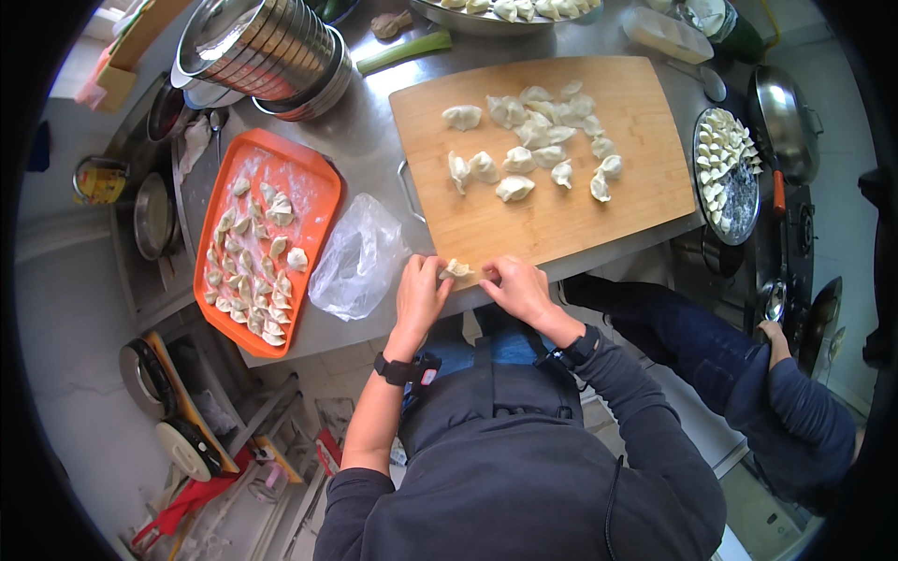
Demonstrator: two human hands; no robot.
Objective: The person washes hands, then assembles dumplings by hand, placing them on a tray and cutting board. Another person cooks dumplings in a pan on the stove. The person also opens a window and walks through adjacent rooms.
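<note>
At the near edge of a wooden cutting board (561, 231) lies a small folded dumpling (457, 269). My left hand (423, 291) touches its left side with thumb and fingers. My right hand (518, 286) is just right of it, thumb and index finger bent near each other; whether they pinch anything I cannot tell. Farther back on the board rest several pale dumplings (515, 188), some overlapping in a cluster. To the left, an orange tray (324, 203) dusted with flour holds many smaller dumplings (244, 263). A crumpled clear plastic bag (359, 259) lies between tray and board.
Stacked metal bowls (263, 49) stand back left, near a green stalk (403, 52). A round plate of dumplings (729, 175) sits at the right, beside a metal wok (786, 126). A co-worker (793, 407) is at my right, a hand by a ladle (774, 301).
</note>
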